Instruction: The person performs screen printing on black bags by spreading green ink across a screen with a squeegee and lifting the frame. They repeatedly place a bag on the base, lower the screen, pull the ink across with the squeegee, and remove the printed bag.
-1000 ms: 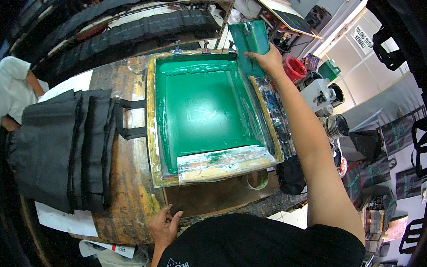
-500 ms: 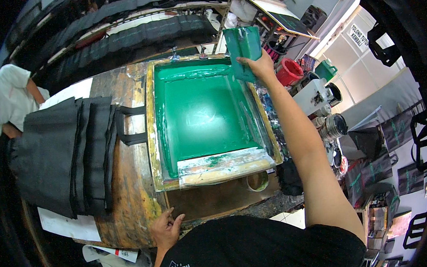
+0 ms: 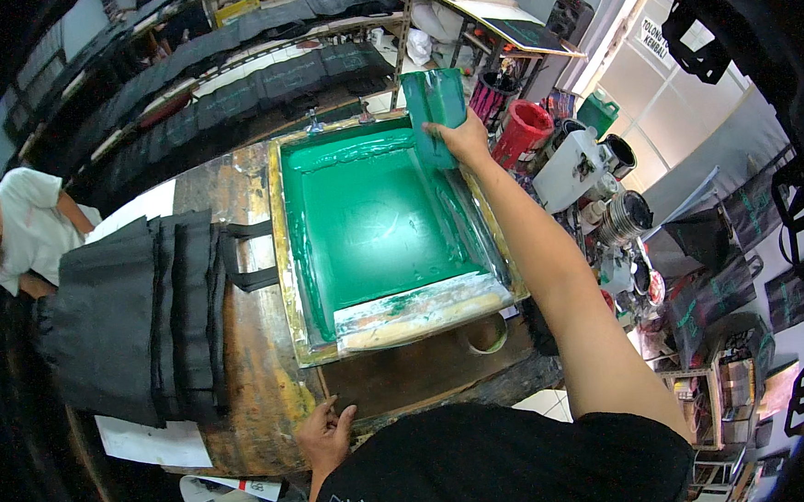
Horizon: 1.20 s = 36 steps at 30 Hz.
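Observation:
A screen-printing frame (image 3: 287,290) with a yellowed wooden rim lies on the worn table. Wet green ink (image 3: 363,221) coats its mesh, thicker along the far and side edges. At the frame's far right corner my right hand (image 3: 462,141) grips a green, ink-smeared squeegee (image 3: 435,97), which is held tilted up with its lower end over the right edge of the mesh. My left hand (image 3: 324,434) rests on the near table edge, by the corner of a brown board (image 3: 401,380), thumb and fingers apart and nothing in it.
Left of the frame lies a stack of black fabric bags (image 3: 116,314), one handle reaching to the rim. Beyond it is a person in a white shirt (image 3: 37,223). Ink cans and a red bucket (image 3: 521,131) crowd the right. Racks with black bags (image 3: 290,83) stand behind.
The whole view has shifted slightly. Against the frame, the squeegee in my right hand has hardly moved. My left hand stays at the table edge.

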{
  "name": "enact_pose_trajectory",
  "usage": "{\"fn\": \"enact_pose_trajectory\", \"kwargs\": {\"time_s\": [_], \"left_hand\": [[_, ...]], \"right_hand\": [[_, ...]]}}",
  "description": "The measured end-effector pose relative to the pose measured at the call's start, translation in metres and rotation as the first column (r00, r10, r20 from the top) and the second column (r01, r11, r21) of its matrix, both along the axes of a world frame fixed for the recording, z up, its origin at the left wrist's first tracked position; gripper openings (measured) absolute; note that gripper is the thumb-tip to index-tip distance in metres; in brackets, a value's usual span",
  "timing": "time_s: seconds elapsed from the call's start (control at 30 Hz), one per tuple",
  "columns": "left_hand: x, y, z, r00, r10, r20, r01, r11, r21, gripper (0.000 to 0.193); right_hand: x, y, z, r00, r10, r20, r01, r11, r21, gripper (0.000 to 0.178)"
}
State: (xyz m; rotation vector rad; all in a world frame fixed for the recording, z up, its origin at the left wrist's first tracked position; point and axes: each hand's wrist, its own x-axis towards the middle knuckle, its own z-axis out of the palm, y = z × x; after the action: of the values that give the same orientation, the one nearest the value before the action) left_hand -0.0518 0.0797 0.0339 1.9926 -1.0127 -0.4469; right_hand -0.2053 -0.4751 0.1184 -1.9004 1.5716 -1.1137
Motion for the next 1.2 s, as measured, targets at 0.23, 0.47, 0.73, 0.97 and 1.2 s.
{"fn": "enact_pose_trajectory", "kwargs": {"time_s": [0.23,0.47,0.73,0.97,1.2], "left_hand": [[-0.003,-0.003,0.011,0.999,-0.015,0.039,0.012,0.997,0.081,0.037],[-0.006,0.0,0.004,0.995,-0.019,0.096,0.012,0.998,0.068,0.037],[-0.004,0.0,-0.017,0.999,0.002,0.043,-0.003,1.0,0.018,0.032],[-0.01,-0.002,-0.01,0.999,0.009,0.035,-0.009,1.0,-0.009,0.028],[-0.006,0.002,-0.01,0.999,0.007,0.047,-0.009,0.999,0.031,0.028]], "right_hand": [[-0.005,0.013,-0.002,0.97,0.004,0.245,0.013,0.997,-0.07,0.078],[-0.031,0.02,0.021,0.894,0.145,0.425,-0.023,0.96,-0.278,0.065],[-0.121,0.08,0.08,0.777,0.284,0.561,-0.126,0.945,-0.303,0.064],[-0.215,0.154,0.07,0.886,0.053,0.46,0.025,0.986,-0.163,0.079],[-0.247,0.186,-0.029,0.896,-0.26,0.361,0.323,0.938,-0.126,0.074]]}}
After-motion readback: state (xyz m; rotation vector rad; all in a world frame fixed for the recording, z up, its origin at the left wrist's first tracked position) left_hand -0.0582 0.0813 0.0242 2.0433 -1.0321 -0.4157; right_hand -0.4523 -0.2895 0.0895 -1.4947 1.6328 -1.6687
